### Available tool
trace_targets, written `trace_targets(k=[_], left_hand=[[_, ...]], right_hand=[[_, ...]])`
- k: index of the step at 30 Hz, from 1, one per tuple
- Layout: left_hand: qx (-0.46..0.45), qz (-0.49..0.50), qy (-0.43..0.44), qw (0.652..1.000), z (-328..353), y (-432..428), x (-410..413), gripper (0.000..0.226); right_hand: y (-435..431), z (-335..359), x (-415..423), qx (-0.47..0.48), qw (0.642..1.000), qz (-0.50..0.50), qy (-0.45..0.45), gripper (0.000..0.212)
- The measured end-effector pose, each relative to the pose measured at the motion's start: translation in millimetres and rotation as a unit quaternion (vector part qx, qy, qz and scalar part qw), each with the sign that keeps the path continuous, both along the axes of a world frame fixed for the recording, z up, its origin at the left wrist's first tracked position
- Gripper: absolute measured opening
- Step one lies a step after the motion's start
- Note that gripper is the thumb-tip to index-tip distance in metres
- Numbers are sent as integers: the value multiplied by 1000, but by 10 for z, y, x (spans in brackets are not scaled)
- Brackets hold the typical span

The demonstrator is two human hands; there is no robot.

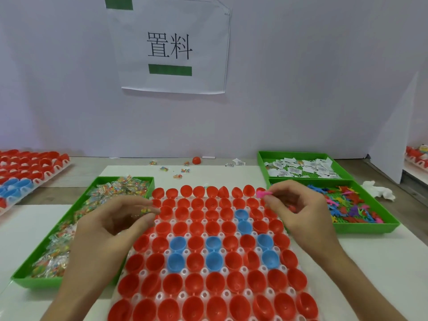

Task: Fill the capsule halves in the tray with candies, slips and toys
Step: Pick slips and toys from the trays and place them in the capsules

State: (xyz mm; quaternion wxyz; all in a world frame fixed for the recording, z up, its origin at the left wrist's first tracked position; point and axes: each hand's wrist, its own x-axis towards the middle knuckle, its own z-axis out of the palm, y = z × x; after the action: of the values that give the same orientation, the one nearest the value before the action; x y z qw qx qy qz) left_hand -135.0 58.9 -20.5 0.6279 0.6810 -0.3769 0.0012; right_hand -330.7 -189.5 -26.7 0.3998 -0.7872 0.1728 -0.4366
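Capsule halves (195,243) sit open side up in the white peg tray (184,272) at the near centre of the table, between the green bins; every cup I can see into looks empty, so by my reading the filling has barely begun and almost the whole grid is left to do; the left hand (111,225) pinches a small candy packet (146,210) between thumb and fingertips over the tray's far left corner; the right hand (298,209) pinches a pink toy (262,194) in the same way over the far right corner, with its other fingers curled; no slip is in either hand; eight halves are blue (177,244), the rest red and too many, partly hidden, to count exactly; there are three bins, the candy bin (34,281) at left, the slip bin (261,163) at far right, and the toy bin (366,228) just nearer; about five loose packets and one stray red half (196,160) lie beyond the tray.
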Motion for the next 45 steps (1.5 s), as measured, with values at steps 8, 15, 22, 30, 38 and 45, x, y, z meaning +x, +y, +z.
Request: trace_targets(k=[8,15,22,30,38,45], left_hand=[[91,-184,56,977,220,-599,-200,5],[198,-335,47,920,397,-1051,-332,18],[189,-311,10,931,461,-1109,-282,7],[117,-279,59,951,669,-848,68,8],[26,-207,85,974,790,-669,359,14],[10,-201,90,975,834,-618,426,24]], right_hand=[[507,10,125,-15,993,119,-18,7],[375,42,86,7,999,33,-39,13],[271,37,78,27,998,53,-35,17],[-20,18,23,8,1000,-11,-2,16],[-817,-319,-238,-107,899,-200,373,24],[-1201,-64,74,-145,902,-180,365,34]])
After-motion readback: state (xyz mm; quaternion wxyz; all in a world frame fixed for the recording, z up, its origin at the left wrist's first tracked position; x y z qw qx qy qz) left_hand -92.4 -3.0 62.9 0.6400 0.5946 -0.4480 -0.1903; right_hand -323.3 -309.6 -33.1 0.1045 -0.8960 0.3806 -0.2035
